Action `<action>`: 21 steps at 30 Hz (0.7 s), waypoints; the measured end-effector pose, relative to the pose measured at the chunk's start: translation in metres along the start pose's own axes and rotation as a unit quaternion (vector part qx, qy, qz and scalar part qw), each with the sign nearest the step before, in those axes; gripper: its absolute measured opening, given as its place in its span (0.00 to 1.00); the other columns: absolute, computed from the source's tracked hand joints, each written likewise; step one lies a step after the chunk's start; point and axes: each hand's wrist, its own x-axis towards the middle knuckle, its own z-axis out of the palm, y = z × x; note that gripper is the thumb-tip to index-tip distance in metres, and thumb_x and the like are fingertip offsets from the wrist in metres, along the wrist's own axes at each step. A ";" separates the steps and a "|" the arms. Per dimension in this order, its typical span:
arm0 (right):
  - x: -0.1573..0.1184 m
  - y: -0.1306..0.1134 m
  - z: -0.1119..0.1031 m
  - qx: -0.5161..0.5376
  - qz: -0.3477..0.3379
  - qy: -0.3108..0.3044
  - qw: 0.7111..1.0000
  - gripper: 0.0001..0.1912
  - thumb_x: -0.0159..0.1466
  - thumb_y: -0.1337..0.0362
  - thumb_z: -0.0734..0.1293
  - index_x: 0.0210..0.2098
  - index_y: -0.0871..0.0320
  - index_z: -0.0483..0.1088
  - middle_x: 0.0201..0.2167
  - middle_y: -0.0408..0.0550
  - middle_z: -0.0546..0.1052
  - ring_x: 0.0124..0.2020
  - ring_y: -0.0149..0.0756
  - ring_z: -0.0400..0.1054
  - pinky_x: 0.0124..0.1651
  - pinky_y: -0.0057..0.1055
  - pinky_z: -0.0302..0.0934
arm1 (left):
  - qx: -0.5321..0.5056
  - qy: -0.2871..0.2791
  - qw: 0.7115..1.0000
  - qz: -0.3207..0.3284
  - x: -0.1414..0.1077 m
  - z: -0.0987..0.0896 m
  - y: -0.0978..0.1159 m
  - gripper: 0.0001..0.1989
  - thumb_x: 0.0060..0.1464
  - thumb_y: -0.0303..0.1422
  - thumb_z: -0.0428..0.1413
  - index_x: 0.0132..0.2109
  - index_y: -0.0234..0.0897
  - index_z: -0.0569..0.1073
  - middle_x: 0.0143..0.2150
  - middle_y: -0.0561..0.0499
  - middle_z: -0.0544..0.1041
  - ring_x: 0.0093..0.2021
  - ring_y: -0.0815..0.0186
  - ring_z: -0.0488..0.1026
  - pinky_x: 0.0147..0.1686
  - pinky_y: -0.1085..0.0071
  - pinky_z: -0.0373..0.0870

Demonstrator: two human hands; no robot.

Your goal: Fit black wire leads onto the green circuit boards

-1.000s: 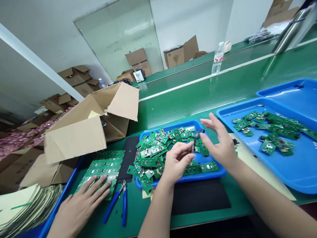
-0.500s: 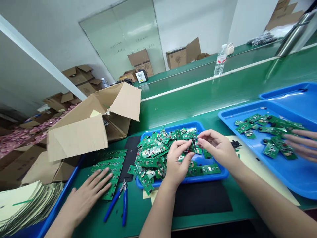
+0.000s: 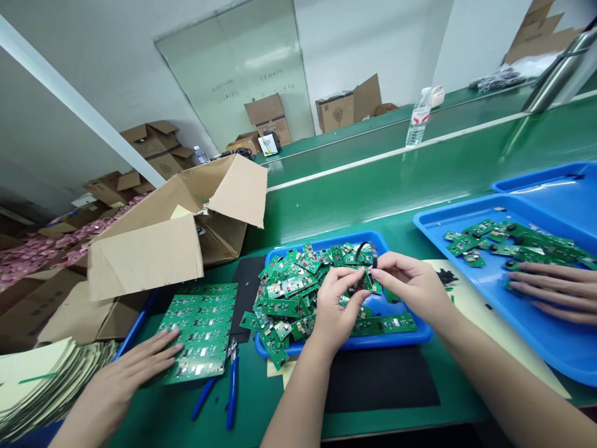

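My left hand (image 3: 336,306) pinches a small green circuit board (image 3: 364,281) between thumb and fingers, above the heaped boards. Fingertips of my right hand (image 3: 413,283) meet the board's right side and are closed on a thin black strip (image 3: 374,250), which arches over the board. Just what the right fingertips grip at the board is partly hidden. Beneath both hands lies a blue tray (image 3: 342,345) piled with small green circuit boards (image 3: 289,286).
At left, another person's hand (image 3: 135,368) touches a large green board panel (image 3: 205,330) beside blue-handled cutters (image 3: 232,392). Another hand (image 3: 555,289) reaches over boards in the right blue tray (image 3: 527,323). An open carton (image 3: 149,258) stands behind; a bottle (image 3: 418,118) is farther back.
The black strip now arches visibly above the board in my hands. The other person's hand at left has slid left off much of the panel; the one at far right has moved left over the boards.
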 end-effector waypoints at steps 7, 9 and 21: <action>0.000 -0.002 -0.001 -0.078 -0.072 -0.064 0.992 0.09 0.59 0.62 0.65 0.24 0.57 0.66 0.24 0.44 0.67 0.27 0.32 0.62 0.31 0.28 0.58 | 0.038 0.008 0.999 -0.015 0.001 -0.002 -0.003 0.16 0.53 0.27 0.55 0.50 0.40 0.72 0.41 0.47 0.71 0.42 0.65 0.70 0.43 0.67 0.70; 0.001 -0.001 -0.002 -0.067 -0.044 -0.065 0.995 0.09 0.59 0.61 0.65 0.25 0.58 0.67 0.24 0.44 0.67 0.27 0.31 0.62 0.30 0.28 0.58 | 0.041 0.009 0.999 -0.002 0.000 -0.003 -0.003 0.16 0.53 0.27 0.55 0.50 0.39 0.72 0.42 0.47 0.71 0.43 0.65 0.69 0.44 0.67 0.69; 0.004 0.000 -0.005 -0.079 0.032 -0.038 0.996 0.13 0.57 0.55 0.65 0.25 0.58 0.66 0.22 0.44 0.69 0.24 0.32 0.63 0.27 0.27 0.59 | -0.015 -0.040 0.999 0.007 0.000 -0.003 0.001 0.16 0.52 0.27 0.57 0.48 0.41 0.73 0.42 0.46 0.72 0.43 0.65 0.70 0.44 0.67 0.70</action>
